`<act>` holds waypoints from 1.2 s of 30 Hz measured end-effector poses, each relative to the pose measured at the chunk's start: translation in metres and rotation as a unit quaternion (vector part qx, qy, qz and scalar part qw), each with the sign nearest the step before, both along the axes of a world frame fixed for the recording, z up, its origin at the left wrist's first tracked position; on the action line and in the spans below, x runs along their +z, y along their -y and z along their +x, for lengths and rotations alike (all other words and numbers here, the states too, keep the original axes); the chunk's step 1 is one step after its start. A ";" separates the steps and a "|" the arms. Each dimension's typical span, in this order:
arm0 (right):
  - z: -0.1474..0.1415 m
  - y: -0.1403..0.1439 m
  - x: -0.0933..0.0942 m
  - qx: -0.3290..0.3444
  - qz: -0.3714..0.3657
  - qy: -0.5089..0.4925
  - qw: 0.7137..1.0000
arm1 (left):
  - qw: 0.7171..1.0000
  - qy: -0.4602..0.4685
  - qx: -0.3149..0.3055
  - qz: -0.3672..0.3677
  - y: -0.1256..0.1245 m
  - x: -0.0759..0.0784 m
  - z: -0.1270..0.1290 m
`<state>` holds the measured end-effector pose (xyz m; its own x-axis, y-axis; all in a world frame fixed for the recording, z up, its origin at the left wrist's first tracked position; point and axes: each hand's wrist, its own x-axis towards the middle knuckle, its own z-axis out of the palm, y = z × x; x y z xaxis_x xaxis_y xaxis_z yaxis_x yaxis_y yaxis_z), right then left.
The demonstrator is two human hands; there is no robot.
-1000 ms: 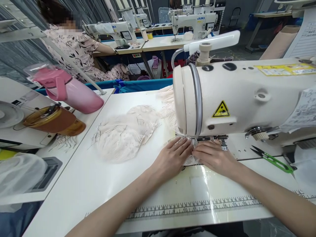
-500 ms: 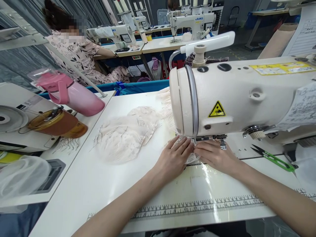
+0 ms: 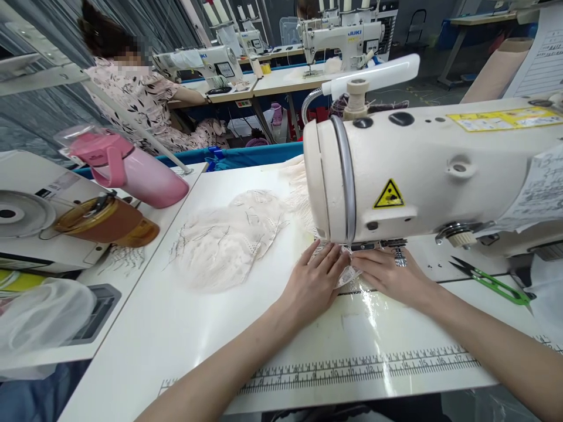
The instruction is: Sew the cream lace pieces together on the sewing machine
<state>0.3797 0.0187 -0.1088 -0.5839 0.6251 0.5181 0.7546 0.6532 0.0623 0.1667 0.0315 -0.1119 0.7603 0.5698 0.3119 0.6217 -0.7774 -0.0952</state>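
Observation:
My left hand (image 3: pixel 315 281) and my right hand (image 3: pixel 387 274) lie flat side by side on a small piece of cream lace fabric (image 3: pixel 347 274), pressing it to the white table (image 3: pixel 211 328) just in front of the presser foot (image 3: pixel 398 255). The head of the cream sewing machine (image 3: pixel 422 170) hangs right above my fingertips and hides the needle. Only a bit of the lace shows between my two hands.
A pile of cream lace pieces (image 3: pixel 224 240) lies left of the machine. Green thread snips (image 3: pixel 492 282) rest at the right. A pink flask (image 3: pixel 132 170) and a brown bottle (image 3: pixel 105 220) lie at the left. Another person sits at a machine behind.
Both hands stay on the lace at the presser foot. Less lace shows in front of my fingers now. The view has shifted slightly.

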 end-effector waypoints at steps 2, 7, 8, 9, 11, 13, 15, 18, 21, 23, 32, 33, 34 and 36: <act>0.000 0.000 0.001 -0.005 0.008 0.009 1.000 | 1.000 0.004 0.002 0.001 0.000 0.000 0.001; -0.002 0.000 0.000 -0.016 0.045 0.029 0.998 | 0.999 -0.007 -0.002 0.031 0.001 -0.001 0.000; -0.003 0.000 0.000 -0.016 0.054 0.037 0.998 | 0.999 -0.011 -0.015 0.044 0.002 -0.002 0.000; -0.003 0.001 -0.001 -0.014 0.062 0.044 0.997 | 0.998 -0.013 -0.031 0.055 0.002 -0.003 -0.001; -0.003 0.002 -0.003 -0.002 0.062 0.058 0.996 | 0.996 -0.013 -0.060 0.064 0.002 -0.004 -0.004; -0.003 0.003 -0.005 0.014 0.041 0.061 0.997 | 0.996 -0.010 -0.072 0.057 0.001 -0.005 -0.007; -0.004 0.003 -0.008 0.023 0.018 0.060 0.998 | 0.996 -0.007 -0.077 0.045 -0.002 -0.004 -0.010; -0.006 0.002 -0.012 0.034 0.000 0.049 0.998 | 0.995 -0.006 -0.090 0.029 -0.009 0.000 -0.016; -0.011 0.002 -0.013 0.041 0.014 0.036 0.998 | 0.994 0.002 -0.109 0.029 -0.015 0.003 -0.020; -0.015 0.002 -0.012 0.043 0.022 0.032 0.998 | 0.993 0.006 -0.113 0.036 -0.017 0.004 -0.021; -0.015 0.002 -0.012 0.047 0.026 0.019 0.998 | 0.996 -0.011 -0.078 0.048 -0.013 0.000 -0.017; -0.015 0.002 -0.013 0.046 0.025 0.016 0.998 | 0.996 -0.013 -0.071 0.045 -0.012 -0.001 -0.017; -0.014 0.002 -0.013 0.044 0.021 0.013 0.999 | 0.997 -0.014 -0.065 0.043 -0.011 -0.001 -0.016; -0.013 0.002 -0.014 0.036 0.008 0.011 0.999 | 0.997 -0.017 -0.057 0.042 -0.008 -0.002 -0.015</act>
